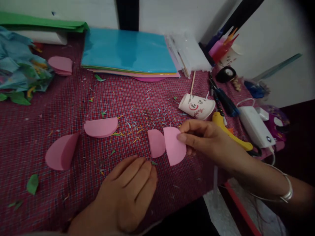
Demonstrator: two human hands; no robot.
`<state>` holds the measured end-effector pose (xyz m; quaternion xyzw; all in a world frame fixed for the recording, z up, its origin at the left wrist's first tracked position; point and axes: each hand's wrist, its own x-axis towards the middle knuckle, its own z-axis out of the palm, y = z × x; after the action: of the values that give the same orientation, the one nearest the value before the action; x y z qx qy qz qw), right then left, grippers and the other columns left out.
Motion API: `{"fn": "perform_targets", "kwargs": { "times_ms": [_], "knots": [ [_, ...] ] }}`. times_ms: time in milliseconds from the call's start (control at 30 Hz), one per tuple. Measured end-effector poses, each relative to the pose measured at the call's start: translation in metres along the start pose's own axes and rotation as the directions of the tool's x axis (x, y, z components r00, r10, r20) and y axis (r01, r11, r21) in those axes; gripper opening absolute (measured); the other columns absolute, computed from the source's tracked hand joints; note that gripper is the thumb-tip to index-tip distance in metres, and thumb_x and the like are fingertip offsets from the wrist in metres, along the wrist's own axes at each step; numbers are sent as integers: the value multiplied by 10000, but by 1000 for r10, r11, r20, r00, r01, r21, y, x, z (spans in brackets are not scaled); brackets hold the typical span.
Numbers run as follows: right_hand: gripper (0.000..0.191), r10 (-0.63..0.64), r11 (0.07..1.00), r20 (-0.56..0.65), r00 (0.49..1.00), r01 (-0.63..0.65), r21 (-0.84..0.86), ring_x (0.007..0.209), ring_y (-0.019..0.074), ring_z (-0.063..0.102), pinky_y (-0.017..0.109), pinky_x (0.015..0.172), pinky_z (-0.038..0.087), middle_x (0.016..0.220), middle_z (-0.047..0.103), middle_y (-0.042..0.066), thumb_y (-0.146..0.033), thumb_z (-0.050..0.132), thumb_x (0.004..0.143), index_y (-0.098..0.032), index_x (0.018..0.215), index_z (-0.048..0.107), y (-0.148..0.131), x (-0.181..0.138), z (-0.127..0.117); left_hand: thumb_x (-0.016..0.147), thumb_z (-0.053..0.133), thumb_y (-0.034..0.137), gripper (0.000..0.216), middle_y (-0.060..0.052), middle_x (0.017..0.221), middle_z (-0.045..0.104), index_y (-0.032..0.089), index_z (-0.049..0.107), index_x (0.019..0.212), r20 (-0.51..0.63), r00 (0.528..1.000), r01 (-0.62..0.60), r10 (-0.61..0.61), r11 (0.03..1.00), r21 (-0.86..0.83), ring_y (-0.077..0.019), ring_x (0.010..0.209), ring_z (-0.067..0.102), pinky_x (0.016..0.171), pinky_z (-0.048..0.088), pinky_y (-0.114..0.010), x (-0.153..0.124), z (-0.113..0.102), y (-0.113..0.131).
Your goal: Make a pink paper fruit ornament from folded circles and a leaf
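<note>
Between the thumb and fingers of my right hand (200,137) is a pink folded paper circle (174,147), held by its curved edge just above the cloth. Right beside it lies another pink folded half-circle (156,143), partly overlapped by the held one. My left hand (130,190) rests palm down on the cloth, fingers together and loosely stretched, with nothing visible in it. Further left are a flat folded pink half-circle (101,127) and a partly opened pink circle (57,153) with a raised flap. More pink paper pieces (61,65) lie at the back left.
Paper snippets (134,126) litter the checked tablecloth (128,98). Coloured sheets (125,50) are stacked at the back. A tipped paper cup (197,106), a yellow glue gun (228,132) and a white corded box (256,126) stand right. Crumpled blue paper (22,65) fills the far left.
</note>
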<state>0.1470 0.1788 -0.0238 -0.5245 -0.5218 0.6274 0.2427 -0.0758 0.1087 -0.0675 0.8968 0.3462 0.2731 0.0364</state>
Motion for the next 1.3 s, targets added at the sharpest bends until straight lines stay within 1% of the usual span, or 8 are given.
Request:
{"fn": "perform_targets", "kwargs": {
  "times_ms": [33,100,167,333,533,633,1000,1300],
  "knots": [
    [203,13,1000,-5,1000,-13,-12,491,56,439,201,455,326,581,504,-55,-315,660,818,-165,714,570,-1,5,-1,907,455,125,211,-24,839,706,162,657,860,0,999,39,-39,999,23,-185,796,604,820,446,-367,0,3,-2],
    [200,44,998,1,999,-44,-47,467,48,412,196,431,300,550,486,-64,-302,660,809,-164,695,569,-1,14,-2,887,499,146,216,-5,692,646,188,621,714,54,992,109,-111,993,51,-187,650,540,696,420,-371,0,7,-6],
    [191,91,993,5,996,-91,-81,446,43,396,192,409,282,527,474,-72,-286,644,811,-167,687,559,-1,21,0,888,489,162,240,-12,669,614,194,600,677,112,979,165,-172,984,66,-198,624,507,636,385,-371,1,8,-10],
    [185,201,969,14,980,-197,-151,407,44,394,189,375,285,513,491,-81,-248,640,786,-190,675,503,-3,34,8,895,468,182,195,-42,798,627,188,614,766,190,955,213,-227,973,93,-221,703,517,653,376,-382,-2,5,-14],
    [227,194,943,-6,981,-188,-273,408,39,315,212,387,200,476,406,-90,-224,642,758,-184,602,482,-6,41,14,879,487,149,148,-31,830,610,205,616,834,255,941,200,-221,974,104,-220,733,509,670,369,-380,-8,7,-17],
    [205,204,933,12,979,-191,-305,424,47,317,227,402,197,487,405,-84,-213,614,759,-183,597,491,-5,42,14,868,495,128,147,-27,824,601,212,611,836,280,929,227,-243,970,88,-224,733,501,671,363,-388,-7,8,-16],
    [215,148,933,26,989,-131,-335,470,66,285,251,447,178,525,370,-81,-266,596,759,-191,601,471,4,47,14,873,481,123,155,-20,820,582,222,600,855,306,917,254,-254,966,40,-223,733,473,657,334,-383,-6,7,-16],
    [209,131,924,44,990,-106,-367,482,71,308,249,451,199,534,395,-73,-281,588,769,-188,612,487,5,46,14,855,512,118,135,-7,774,568,226,585,821,285,923,254,-258,966,53,-221,713,465,660,335,-385,-8,9,-17]
  ]
}}
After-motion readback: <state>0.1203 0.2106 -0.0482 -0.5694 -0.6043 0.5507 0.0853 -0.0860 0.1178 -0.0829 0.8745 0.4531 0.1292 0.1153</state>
